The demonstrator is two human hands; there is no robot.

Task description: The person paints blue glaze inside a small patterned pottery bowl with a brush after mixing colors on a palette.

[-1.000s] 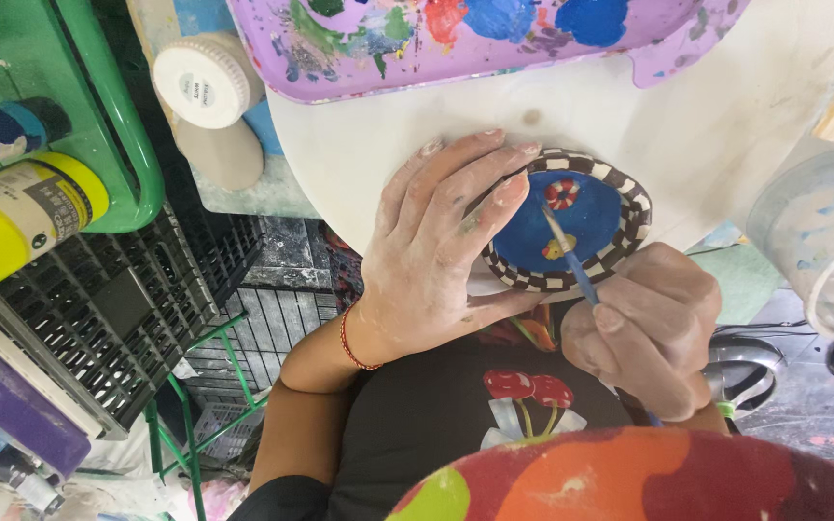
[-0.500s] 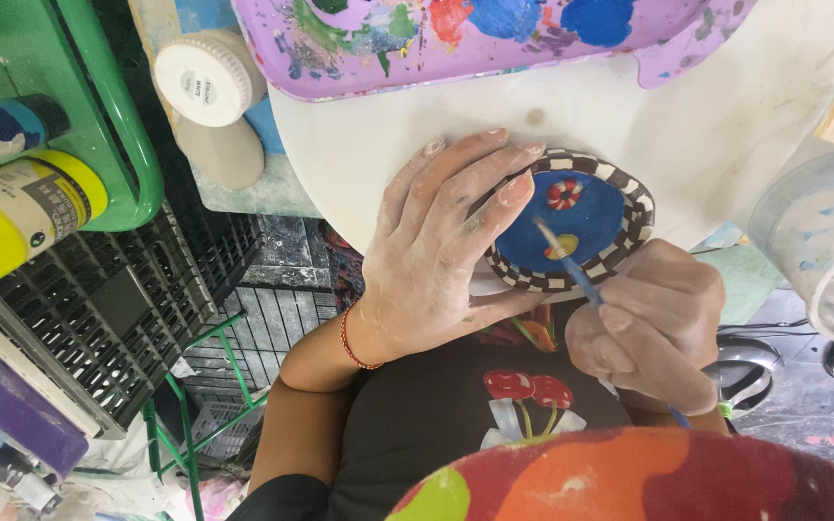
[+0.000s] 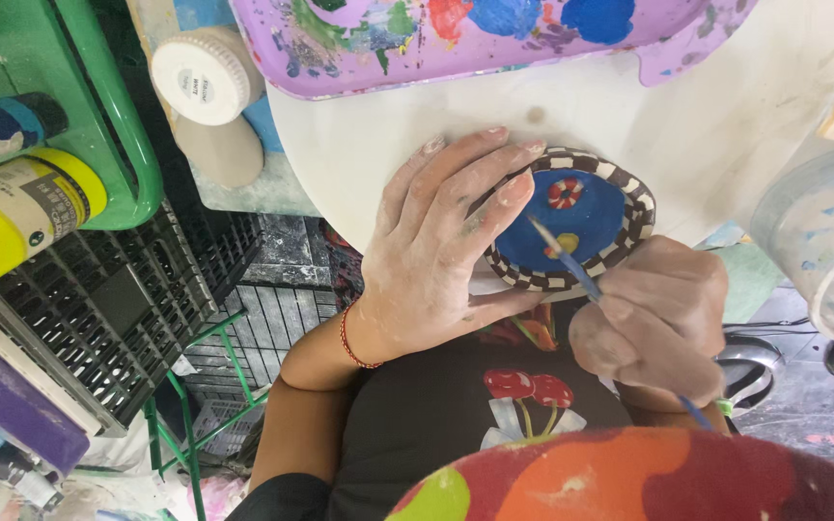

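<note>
Our left hand [image 3: 436, 251], fingers spread, half covers the blue dish [image 3: 576, 217] at the table edge [image 3: 340, 207]; our right hand [image 3: 653, 323] pinches a brush [image 3: 564, 259].

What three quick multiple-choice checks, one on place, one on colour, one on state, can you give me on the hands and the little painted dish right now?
1. Where does the left hand rest?
A. On the dish's left rim
B. On the purple palette
C. On the black crate

2. What colour is the middle of the small dish?
A. Green
B. Blue
C. White

3. What is the state of the right hand?
A. Open and flat
B. Closed on a thin paintbrush
C. Gripping a yellow bottle

Answers:
1 A, its fingers lie over the checkered rim.
2 B, blue fills the space inside the black-and-white border.
3 B, the paintbrush juts from its fingers, tip over the blue.
</note>
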